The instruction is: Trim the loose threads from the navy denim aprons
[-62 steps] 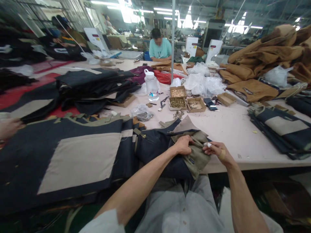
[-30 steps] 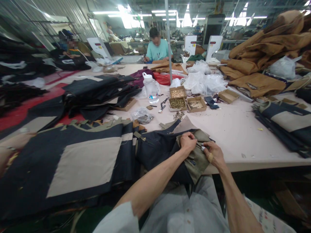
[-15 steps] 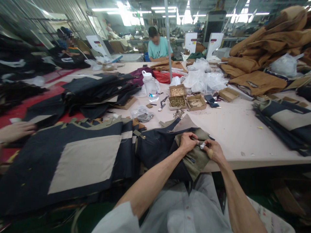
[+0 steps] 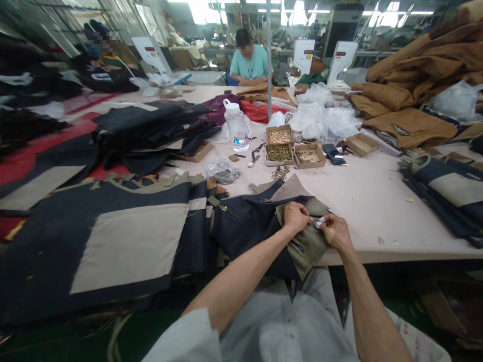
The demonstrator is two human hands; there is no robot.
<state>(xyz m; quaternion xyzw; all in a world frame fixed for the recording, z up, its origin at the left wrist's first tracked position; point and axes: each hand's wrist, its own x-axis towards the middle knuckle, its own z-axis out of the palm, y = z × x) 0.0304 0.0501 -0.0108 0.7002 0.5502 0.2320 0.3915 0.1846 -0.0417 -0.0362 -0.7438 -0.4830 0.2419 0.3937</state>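
Garment (image 4: pixel 245 211), dark with an olive section, lying at the near edge of the table (image 4: pixel 377 211), its front hanging over. Beyond it I see an upright bottle (image 4: pixel 236 122), white-lidded, clear liquid in its lower part. My left hand (image 4: pixel 297 217) pinches the olive cloth; my right hand (image 4: pixel 335 231) is just beside, fingers drawn in at the same cloth, though I cannot tell whether the tips meet; a white patch covers them. The rear box (image 4: pixel 278 128) is filled with bright gold-coloured pieces, the front box (image 4: pixel 279 162) with darker brass ones; the right box (image 4: pixel 311 164) carries a scattering over its floor. A clear bag (image 4: pixel 222 173) holds greyish contents, too blurred to name. Small rings (image 4: pixel 281 172) lie loose before the boxes.
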